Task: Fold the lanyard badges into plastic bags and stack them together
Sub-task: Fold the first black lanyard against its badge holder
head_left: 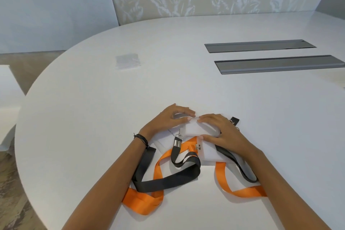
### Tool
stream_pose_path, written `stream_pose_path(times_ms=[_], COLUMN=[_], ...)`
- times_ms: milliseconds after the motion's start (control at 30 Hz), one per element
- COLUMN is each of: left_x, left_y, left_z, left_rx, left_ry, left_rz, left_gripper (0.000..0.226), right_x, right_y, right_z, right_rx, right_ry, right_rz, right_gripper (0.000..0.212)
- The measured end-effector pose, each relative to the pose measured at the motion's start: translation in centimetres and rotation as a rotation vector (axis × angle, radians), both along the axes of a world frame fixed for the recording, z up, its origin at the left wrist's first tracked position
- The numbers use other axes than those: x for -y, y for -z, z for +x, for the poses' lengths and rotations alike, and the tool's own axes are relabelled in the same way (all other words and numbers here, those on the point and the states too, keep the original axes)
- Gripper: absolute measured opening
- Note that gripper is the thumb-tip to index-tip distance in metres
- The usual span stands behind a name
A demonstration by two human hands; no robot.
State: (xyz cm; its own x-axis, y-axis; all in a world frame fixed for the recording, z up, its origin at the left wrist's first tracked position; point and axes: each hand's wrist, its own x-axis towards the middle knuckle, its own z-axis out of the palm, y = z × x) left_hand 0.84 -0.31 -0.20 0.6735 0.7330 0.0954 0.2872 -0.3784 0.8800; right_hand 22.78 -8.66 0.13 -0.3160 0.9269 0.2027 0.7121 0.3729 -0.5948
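Observation:
A pile of white badge cards [209, 152] with black [168, 179] and orange [143, 201] lanyard straps lies on the white table [84, 117] in front of me. My left hand [168, 119] and my right hand [222, 134] both rest on the top white badge [197, 129], fingertips pinching its far edge, thumbs underneath. A black strap end with a metal clip [177, 141] lies just below that badge. A small stack of clear plastic bags [127, 61] sits far off at the upper left of the table, untouched.
Two grey metal cable covers [259, 45] [280, 64] are set into the table at the right. The table's curved edge runs along the left, with floor and a white seat [7, 110] beyond. A patterned wall panel stands behind.

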Motion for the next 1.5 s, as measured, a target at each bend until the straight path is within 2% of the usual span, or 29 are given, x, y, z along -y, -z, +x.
stream_pose_path(times_ms=[200, 300, 433, 533, 700, 833, 933, 1067, 1233, 1367, 1433, 1500], left_x=[0.0, 0.2, 0.2, 0.0, 1.0, 0.9, -0.4, -1.0, -1.5, -1.4, -1.1, -0.8], left_y=[-0.2, -0.3, 0.0, -0.1, 1.0, 0.2, -1.4, -1.6, -3.6, -6.2, -7.2, -7.6], left_z=[0.0, 0.2, 0.1, 0.0, -0.3, -0.2, -1.1, -1.4, -2.0, -2.4, -2.2, -1.8], left_rx=[-0.004, -0.019, 0.017, 0.023, 0.073, 0.19, 0.209, 0.122, 0.228, 0.331, 0.379, 0.423], left_ry=[-0.038, -0.06, -0.108, -0.12, -0.114, -0.167, -0.145, -0.185, -0.243, -0.26, -0.282, -0.324], left_rz=[0.012, 0.031, -0.03, -0.049, -0.103, -0.187, -0.149, -0.011, 0.017, 0.019, 0.068, 0.123], left_gripper=[0.023, 0.024, 0.029, 0.037, 0.037, 0.036, 0.034, 0.032, 0.021, 0.023, 0.028, 0.024], right_x=[0.4, 0.5, 0.1, -0.4, 0.3, -0.8, -2.3, -2.7, -3.7, -3.9, -3.9, -4.0], right_y=[0.0, -0.3, -0.8, -1.4, -0.9, -2.3, -4.7, -5.7, -7.4, -8.7, -9.4, -10.1], right_z=[-0.1, 0.0, -0.2, -0.6, -1.1, -1.5, -2.2, -2.5, -2.8, -3.5, -3.8, -3.6], right_rx=[0.111, 0.201, 0.376, 0.414, 0.352, 0.297, 0.264, 0.2, 0.02, -0.12, -0.19, -0.234], right_ry=[0.035, 0.038, 0.041, 0.065, 0.063, 0.067, 0.057, 0.074, 0.1, 0.129, 0.13, 0.121], right_rz=[0.036, 0.088, 0.149, 0.153, 0.205, 0.361, 0.458, 0.45, 0.442, 0.523, 0.559, 0.581], right_gripper=[0.05, 0.043, 0.036, 0.041, 0.032, 0.025, 0.021, 0.017, 0.02, 0.021, 0.019, 0.015])
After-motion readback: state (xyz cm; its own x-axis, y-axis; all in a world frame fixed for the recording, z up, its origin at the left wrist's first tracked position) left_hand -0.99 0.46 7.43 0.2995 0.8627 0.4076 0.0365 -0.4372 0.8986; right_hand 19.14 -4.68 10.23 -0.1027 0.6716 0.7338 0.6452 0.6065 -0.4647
